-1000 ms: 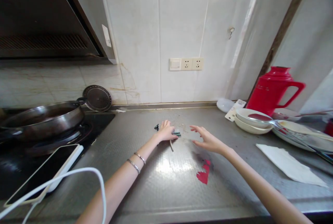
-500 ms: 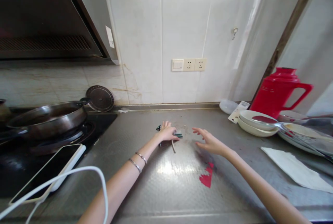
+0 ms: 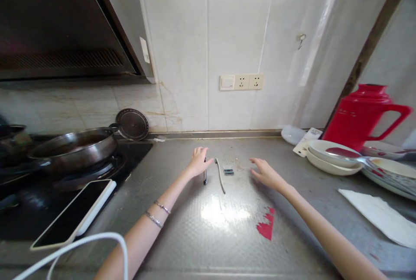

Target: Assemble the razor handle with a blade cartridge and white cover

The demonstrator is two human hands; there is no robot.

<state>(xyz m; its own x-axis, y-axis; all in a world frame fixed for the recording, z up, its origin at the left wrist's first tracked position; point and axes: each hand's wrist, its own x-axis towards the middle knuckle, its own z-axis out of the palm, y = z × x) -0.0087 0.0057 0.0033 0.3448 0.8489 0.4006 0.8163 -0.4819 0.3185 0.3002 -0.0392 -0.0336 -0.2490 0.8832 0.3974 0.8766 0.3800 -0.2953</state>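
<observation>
On the steel counter (image 3: 240,245), my left hand (image 3: 196,163) is open, fingers stretched forward. A slim black object (image 3: 205,175) lies upright in the view along its thumb side, partly hidden by the hand; whether they touch I cannot tell. To its right is a thin, curved pale stick (image 3: 221,178) with a dark upper end. Beside that lie two small dark green cylinders (image 3: 229,172), which look like batteries. My right hand (image 3: 267,175) is open and holds nothing, just right of the cylinders. Below it sits a torn red patch (image 3: 266,224).
A steel pan (image 3: 74,148) stands on the black stove at left, with a phone (image 3: 73,217) and white cable (image 3: 94,237) nearer me. At right are a red thermos jug (image 3: 360,117), stacked bowls (image 3: 334,165) and a white paper sheet (image 3: 380,215). Wall sockets (image 3: 248,81) are behind.
My left hand has moved left, off the small cylinders and the pale stick, which now show fully. My right hand stays open, in nearly the same place. The view has shifted slightly.
</observation>
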